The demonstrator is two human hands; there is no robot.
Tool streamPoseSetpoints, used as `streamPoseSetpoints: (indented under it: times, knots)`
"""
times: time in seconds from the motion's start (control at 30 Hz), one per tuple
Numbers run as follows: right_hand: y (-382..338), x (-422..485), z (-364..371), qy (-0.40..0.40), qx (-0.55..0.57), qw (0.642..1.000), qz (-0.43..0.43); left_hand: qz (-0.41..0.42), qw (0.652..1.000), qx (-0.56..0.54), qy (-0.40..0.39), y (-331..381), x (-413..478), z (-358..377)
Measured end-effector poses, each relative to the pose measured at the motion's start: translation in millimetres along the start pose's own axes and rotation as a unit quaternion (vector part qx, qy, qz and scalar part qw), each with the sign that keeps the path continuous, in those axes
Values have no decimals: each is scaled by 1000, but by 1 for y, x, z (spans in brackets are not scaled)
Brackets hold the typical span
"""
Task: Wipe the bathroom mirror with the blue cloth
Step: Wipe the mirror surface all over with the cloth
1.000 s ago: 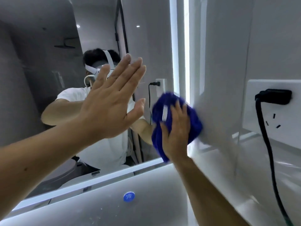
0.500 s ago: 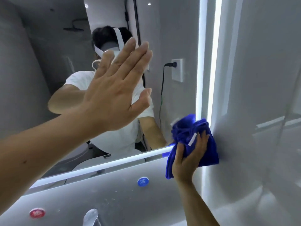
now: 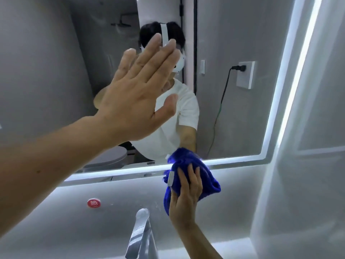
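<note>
My right hand (image 3: 184, 199) holds the blue cloth (image 3: 209, 182), bunched into a wad. My fingers (image 3: 188, 176) lie over its front and curl a little into the folds; I cannot see my thumb. The wad sits at the bottom edge of the mirror (image 3: 242, 109), right of the middle. Its upper part lies over the glass and the lit strip (image 3: 121, 173) that runs along that edge, and its lower part lies over the grey wall (image 3: 239, 193) just beneath. A loose fold hangs down on the left side of my palm, and a small white label (image 3: 170, 179) shows beside my fingers.

My left hand (image 3: 138, 94) is up and to the left of the cloth, well apart from it. It is wide and flat, fingers straight and close together, thumb out to the side, palm facing the glass. I cannot tell whether it touches the glass.

Below the cloth, a chrome faucet (image 3: 141, 234) stands just left of my right wrist. A round red sticker (image 3: 93, 203) sits on the wall farther left. In the mirror I see a white socket (image 3: 245, 74) with a black plug in it.
</note>
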State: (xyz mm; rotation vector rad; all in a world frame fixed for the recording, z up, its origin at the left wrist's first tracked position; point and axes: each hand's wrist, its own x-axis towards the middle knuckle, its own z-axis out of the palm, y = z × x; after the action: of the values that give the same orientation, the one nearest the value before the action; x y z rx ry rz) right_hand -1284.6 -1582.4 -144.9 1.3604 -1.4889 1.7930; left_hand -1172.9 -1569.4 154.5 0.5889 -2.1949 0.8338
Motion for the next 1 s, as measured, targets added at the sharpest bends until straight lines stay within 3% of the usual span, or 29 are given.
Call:
streamPoseSetpoints:
  times: [0.1, 0.27, 0.33, 0.43, 0.53, 0.63, 0.7, 0.73, 0.8, 0.87, 0.9, 0.97, 1.0]
  knots:
    - [6, -13, -22, -119, 18, 989, -81, -20, 1000, -3, -9, -6, -13, -16]
    - [0, -2, -79, -267, 47, 957, -101, -60, 997, -50, -7, 3, -48, -35]
    - [-14, 1, -102, -317, 61, 946, -17, -77, 993, -90, -18, 15, -68, -37]
    - [-42, 10, -136, -322, 162, 903, 235, -128, 970, -191, -76, 32, -105, -32]
    - [-61, 27, -169, -275, 353, 789, 420, -274, 880, -346, -176, 46, -138, -29]
    - [-84, 35, -194, -298, 437, 680, 508, -375, 756, -471, -255, 63, -163, -27]
    - [-99, 28, -201, -303, 456, 597, 587, -410, 655, -573, -272, 81, -177, -30]
    - [-106, 25, -202, -301, 459, 569, 612, -412, 608, -617, -282, 90, -183, -31]
    - [-117, 22, -203, -301, 442, 569, 625, -403, 561, -663, -289, 105, -195, -33]
    - [-126, 22, -208, -314, 459, 555, 618, -424, 562, -663, -257, 114, -204, -31]
    - [-126, 22, -211, -314, 463, 570, 602, -442, 578, -645, -233, 117, -208, -30]
    - [-123, 19, -218, -319, 434, 611, 580, -462, 636, -585, -200, 120, -214, -27]
    - [-120, 17, -221, -324, 441, 608, 574, -461, 668, -553, -191, 121, -216, -26]
